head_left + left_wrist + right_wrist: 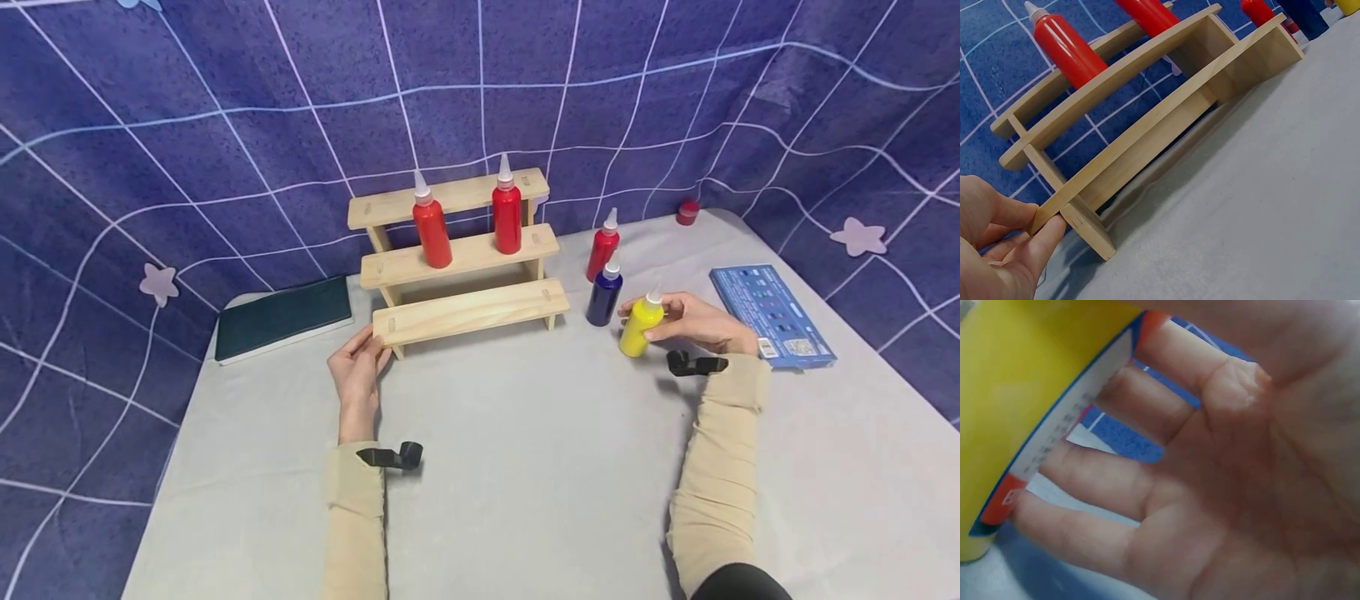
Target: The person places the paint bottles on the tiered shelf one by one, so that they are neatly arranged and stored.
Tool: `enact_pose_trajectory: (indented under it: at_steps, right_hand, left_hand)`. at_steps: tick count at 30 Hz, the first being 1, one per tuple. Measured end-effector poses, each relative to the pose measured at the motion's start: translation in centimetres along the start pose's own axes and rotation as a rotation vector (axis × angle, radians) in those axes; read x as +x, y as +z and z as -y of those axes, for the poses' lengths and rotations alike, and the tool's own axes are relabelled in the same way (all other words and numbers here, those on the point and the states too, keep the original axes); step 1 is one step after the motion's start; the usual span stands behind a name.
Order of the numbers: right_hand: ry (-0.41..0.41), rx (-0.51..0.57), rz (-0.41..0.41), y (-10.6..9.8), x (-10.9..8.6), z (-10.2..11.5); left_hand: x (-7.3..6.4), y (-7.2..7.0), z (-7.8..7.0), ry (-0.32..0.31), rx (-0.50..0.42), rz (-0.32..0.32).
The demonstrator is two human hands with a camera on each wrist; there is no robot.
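Observation:
A three-step wooden stand [472, 310] carries two red squeeze bottles with white pointed caps, the left one [432, 232] and the right one [507, 218], both upright on its middle step. My left hand [356, 371] pinches the left end of the lowest step; the left wrist view shows the thumb and fingers [1044, 244] on that wooden corner. My right hand [693, 321] grips a yellow squeeze bottle [640, 327] near the table, fingers behind it. Whether its base touches the cloth I cannot tell. In the right wrist view the label of the yellow bottle [1029, 375] faces the fingers.
Left of the yellow bottle stand a dark blue bottle [603, 298] and a third red bottle [602, 250]. A blue printed box [772, 312] lies at the right, a small red jar [687, 212] behind. A dark green book [285, 317] lies left of the stand. A blue curtain [300, 75] hangs behind.

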State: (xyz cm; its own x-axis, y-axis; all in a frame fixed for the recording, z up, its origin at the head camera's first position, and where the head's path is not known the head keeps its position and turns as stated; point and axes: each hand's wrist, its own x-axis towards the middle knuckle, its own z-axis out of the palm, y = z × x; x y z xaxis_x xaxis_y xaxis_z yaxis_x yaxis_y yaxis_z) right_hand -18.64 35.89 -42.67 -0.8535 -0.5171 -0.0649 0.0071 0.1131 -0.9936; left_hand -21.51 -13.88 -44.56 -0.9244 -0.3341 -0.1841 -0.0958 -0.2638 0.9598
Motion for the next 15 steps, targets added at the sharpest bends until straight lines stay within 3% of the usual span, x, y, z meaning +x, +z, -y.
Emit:
enact_pose_trajectory:
  at_steps: [6, 15]
  right_hand:
    - [0.008, 0.031, -0.004, 0.3, -0.2, 0.9]
    - [-0.114, -0.120, -0.004, 1.9, -0.2, 5.0]
  left_hand:
    - [-0.2, 0.0, -0.3, 0.001, 0.010, 0.002]
    - [-0.2, 0.0, -0.4, 0.004, 0.003, -0.003]
